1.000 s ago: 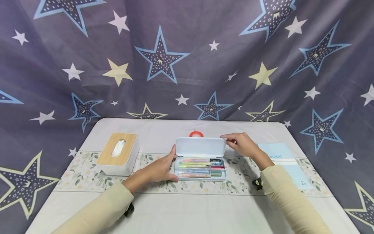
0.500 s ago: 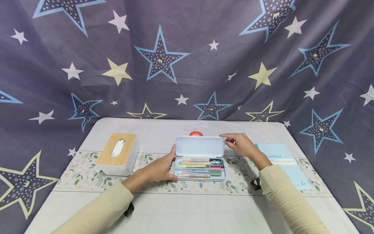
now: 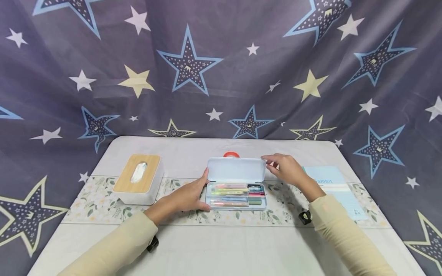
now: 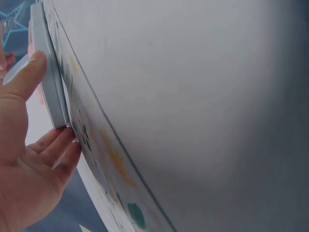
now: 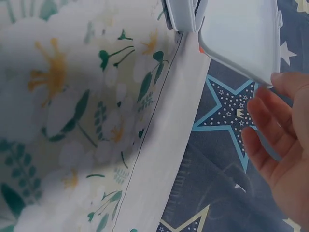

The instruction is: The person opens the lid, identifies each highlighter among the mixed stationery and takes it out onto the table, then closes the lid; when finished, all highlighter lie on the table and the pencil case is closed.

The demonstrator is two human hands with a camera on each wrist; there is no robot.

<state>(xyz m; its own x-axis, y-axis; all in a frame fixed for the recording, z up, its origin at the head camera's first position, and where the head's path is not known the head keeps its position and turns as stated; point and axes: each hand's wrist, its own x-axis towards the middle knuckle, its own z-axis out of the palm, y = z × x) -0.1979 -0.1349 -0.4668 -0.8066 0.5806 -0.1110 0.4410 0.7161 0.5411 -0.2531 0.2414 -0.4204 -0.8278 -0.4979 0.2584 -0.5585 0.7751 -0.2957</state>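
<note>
A pale blue pencil case (image 3: 238, 208) lies on the table with its lid (image 3: 236, 170) raised, its trays holding several pens (image 3: 229, 191) and a green block (image 3: 254, 201). At its left end my left hand (image 3: 188, 197) grips the case, thumb at the near corner and fingers at the far side; in the left wrist view the thumb (image 4: 31, 75) presses the case edge (image 4: 50, 92). My right hand (image 3: 286, 168) holds the lid's upper right corner by the fingertips. In the right wrist view, a fingertip (image 5: 277, 79) meets the lid (image 5: 241, 38), other fingers bent beside it.
A tissue box (image 3: 132, 184) with a wooden top stands left of my left hand. Partly under my right forearm lies a light blue notebook (image 3: 342, 191). Behind the lid sits a red round object (image 3: 231, 154). A floral runner (image 3: 100, 207) crosses the white table; a star-patterned curtain (image 3: 235, 84) hangs behind.
The head view has tilted slightly down, so everything sits a little higher in it. The raised lid and both hands keep nearly the same places.
</note>
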